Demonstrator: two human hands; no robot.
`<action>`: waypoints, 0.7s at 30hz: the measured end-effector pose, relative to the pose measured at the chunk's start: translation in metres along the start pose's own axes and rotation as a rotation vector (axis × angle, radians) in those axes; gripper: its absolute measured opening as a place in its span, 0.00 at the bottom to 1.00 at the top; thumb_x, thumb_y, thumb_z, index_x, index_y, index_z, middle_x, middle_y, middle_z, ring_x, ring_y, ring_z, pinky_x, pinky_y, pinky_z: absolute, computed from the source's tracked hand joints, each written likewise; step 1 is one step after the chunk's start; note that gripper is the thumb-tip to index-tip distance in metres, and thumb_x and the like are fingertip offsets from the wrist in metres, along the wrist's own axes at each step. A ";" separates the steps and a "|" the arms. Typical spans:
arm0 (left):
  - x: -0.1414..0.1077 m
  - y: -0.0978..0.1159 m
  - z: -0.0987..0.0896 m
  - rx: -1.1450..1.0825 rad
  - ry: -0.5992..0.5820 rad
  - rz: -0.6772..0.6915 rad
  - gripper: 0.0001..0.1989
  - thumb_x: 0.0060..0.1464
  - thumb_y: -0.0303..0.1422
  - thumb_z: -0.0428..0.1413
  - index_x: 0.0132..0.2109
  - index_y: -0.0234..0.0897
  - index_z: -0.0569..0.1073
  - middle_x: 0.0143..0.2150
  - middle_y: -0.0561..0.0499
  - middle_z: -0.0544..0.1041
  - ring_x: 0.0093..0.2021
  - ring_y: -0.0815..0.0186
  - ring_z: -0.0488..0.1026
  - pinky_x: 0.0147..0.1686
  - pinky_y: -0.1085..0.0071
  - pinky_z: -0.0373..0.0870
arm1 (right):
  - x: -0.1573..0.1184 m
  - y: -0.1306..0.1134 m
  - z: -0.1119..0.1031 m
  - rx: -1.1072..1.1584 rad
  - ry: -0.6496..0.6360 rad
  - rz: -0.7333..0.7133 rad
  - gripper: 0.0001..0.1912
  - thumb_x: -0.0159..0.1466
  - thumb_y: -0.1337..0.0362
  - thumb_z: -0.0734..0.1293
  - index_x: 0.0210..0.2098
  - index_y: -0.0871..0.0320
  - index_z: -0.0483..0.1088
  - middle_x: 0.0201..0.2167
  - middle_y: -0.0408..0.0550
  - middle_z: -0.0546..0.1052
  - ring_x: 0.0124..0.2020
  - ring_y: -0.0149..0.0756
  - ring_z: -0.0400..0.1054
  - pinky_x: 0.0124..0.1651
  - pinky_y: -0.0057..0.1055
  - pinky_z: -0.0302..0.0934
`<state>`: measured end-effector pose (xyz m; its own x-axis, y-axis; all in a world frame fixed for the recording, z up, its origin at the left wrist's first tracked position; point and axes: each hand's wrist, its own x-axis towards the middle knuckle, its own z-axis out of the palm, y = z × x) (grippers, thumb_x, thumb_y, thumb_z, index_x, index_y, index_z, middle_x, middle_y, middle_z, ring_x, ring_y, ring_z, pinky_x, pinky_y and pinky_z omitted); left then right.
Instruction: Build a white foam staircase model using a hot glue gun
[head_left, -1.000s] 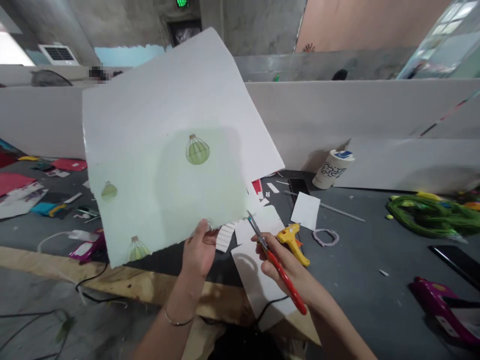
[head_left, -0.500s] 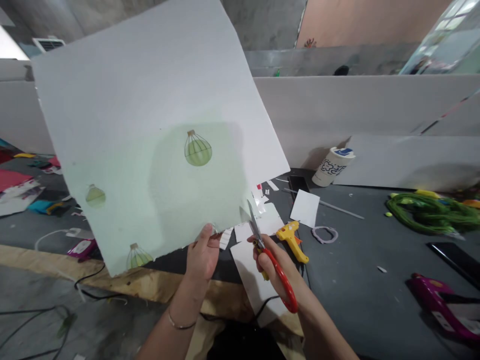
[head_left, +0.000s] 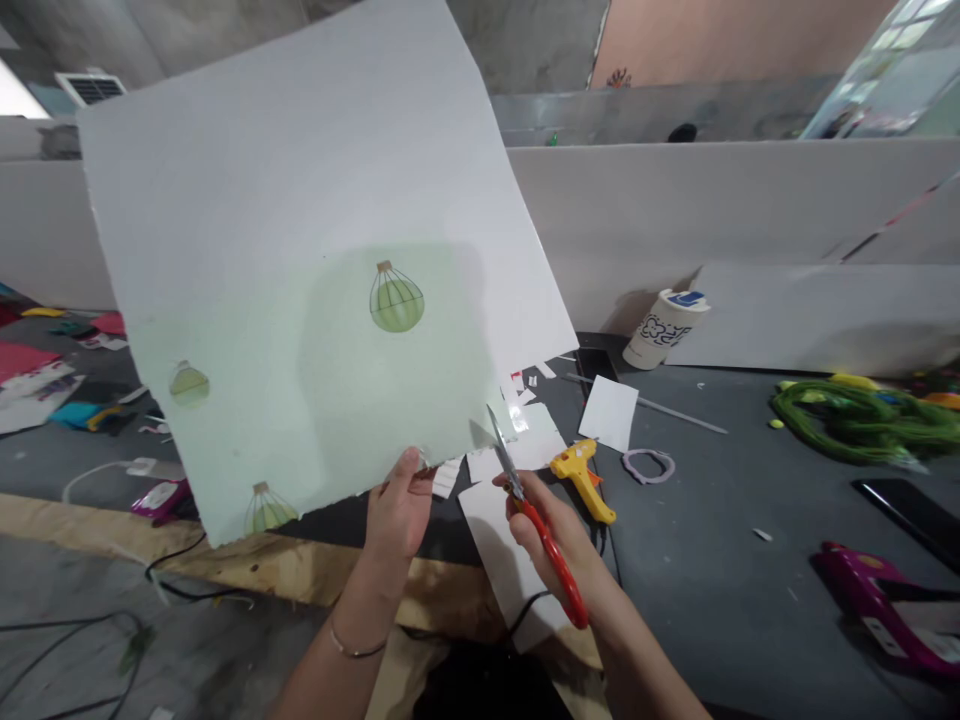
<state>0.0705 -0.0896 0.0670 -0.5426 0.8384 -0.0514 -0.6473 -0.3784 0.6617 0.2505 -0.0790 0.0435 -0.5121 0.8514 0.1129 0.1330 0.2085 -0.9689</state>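
A large white and pale green sheet (head_left: 375,390), printed with green hot-air balloons upside down, is held up in front of me. My left hand (head_left: 399,505) pinches its lower edge, thumb on the near face. My right hand (head_left: 551,530) grips red-handled scissors (head_left: 551,560), their blades pointing up and away. The blade tips lie at the sheet's lower right edge, over the green part. Whether they are cutting the sheet I cannot tell.
A yellow glue gun (head_left: 583,478), white card (head_left: 609,412) and lilac ring (head_left: 649,467) lie right of my hands. Further right are a paper cup (head_left: 664,330), green cord (head_left: 855,420), a black phone (head_left: 911,520) and a magenta tool (head_left: 885,610). Paper scraps lie behind the scissors.
The scissors have shifted slightly left, their tips further over the sheet's edge. The sheet has tilted a little, and my left hand still holds it.
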 end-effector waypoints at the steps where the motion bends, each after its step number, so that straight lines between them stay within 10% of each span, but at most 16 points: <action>1: 0.000 0.000 0.000 0.000 0.005 0.002 0.16 0.39 0.32 0.72 0.39 0.40 0.81 0.38 0.50 0.84 0.44 0.57 0.80 0.51 0.60 0.75 | 0.000 0.001 0.001 -0.004 0.002 -0.001 0.24 0.65 0.44 0.61 0.48 0.57 0.66 0.24 0.39 0.64 0.24 0.31 0.56 0.28 0.28 0.52; 21: -0.001 0.000 -0.005 0.027 0.050 -0.013 0.18 0.38 0.33 0.72 0.40 0.40 0.80 0.40 0.49 0.84 0.47 0.56 0.79 0.52 0.59 0.73 | -0.001 0.006 0.005 -0.225 0.116 -0.048 0.24 0.64 0.43 0.61 0.43 0.59 0.68 0.21 0.37 0.63 0.21 0.30 0.54 0.24 0.26 0.51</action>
<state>0.0688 -0.0926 0.0637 -0.5609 0.8222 -0.0970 -0.6400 -0.3563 0.6808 0.2474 -0.0809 0.0360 -0.4232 0.8849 0.1946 0.3031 0.3407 -0.8900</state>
